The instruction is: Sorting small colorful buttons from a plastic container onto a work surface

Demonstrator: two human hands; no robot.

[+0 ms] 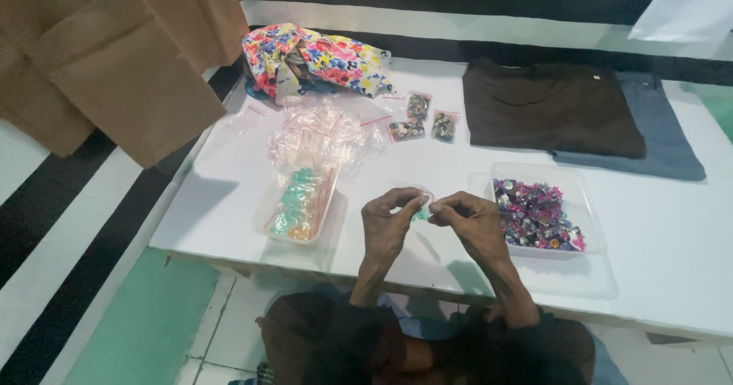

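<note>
You've got a small clear zip bag (422,205) pinched between both hands, held just above the white tabletop (657,263), between the two clear plastic trays. Something teal-green shows inside it; too small to tell exactly what.

Handling, as a judgement: the bag is near weightless, thin, floppy and slick, so it will crumple and slide if gripped loosely. Best hold is at the top seal edge, thumb and forefinger on each side, which is roughly where your fingers sit now. Contents look tiny and loose, so keep the mouth up.

Your left hand (387,221) is curled, fingertips closed on the bag's left edge. Your right hand (467,218) is curled the same way, pinching the right edge. Neither is spread wide; both are in a fine pinch, knuckles up.

Around: the left tray (299,204) holds teal and orange small pieces in bags, near your left hand. The right tray (538,214) is full of mixed shiny purple-pink bits, just beside your right hand. A heap of empty clear bags (324,134) sits behind, with three filled small bags (421,119) nearby.
</note>
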